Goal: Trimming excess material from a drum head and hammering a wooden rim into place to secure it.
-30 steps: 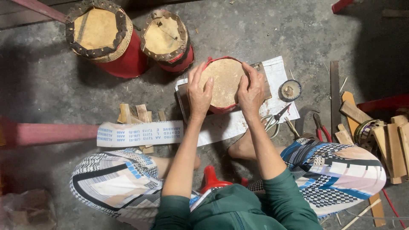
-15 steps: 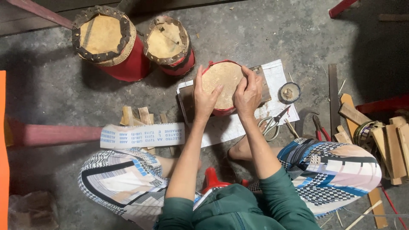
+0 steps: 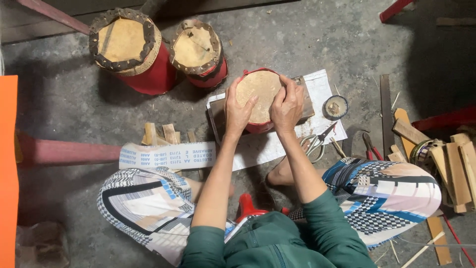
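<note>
Small drum: a small red drum (image 3: 259, 99) with a pale skin head is set on a white sheet (image 3: 317, 89) over a dark board on the concrete floor, straight ahead of the seated person's knees.
Left hand: the left hand (image 3: 238, 112) is laid on the drum's left rim, fingers spread and curled over the edge of the skin, pressed against it rather than closed around it.
Right hand: the right hand (image 3: 287, 106) is cupped over the right rim, fingers bent down onto the skin and the side; the drum is gripped between the two hands.
Risk: the skin could likely be pulled off-centre or creased if one hand is pressed harder than the other; the drum could also be slid on the loose sheet.
Close by: scissors (image 3: 314, 142) and a small round tin (image 3: 335, 107) are placed just right of the drum, red-handled pliers (image 3: 369, 147) beyond them.
Left side: a strip of sandpaper (image 3: 167, 155) and short wood pieces (image 3: 159, 133) are seen.
Behind: two larger red drums (image 3: 130, 49) (image 3: 199, 52) are stood well apart from the hands.
Far right: wood offcuts (image 3: 448, 164) are heaped; nothing is placed between hands and drum.
</note>
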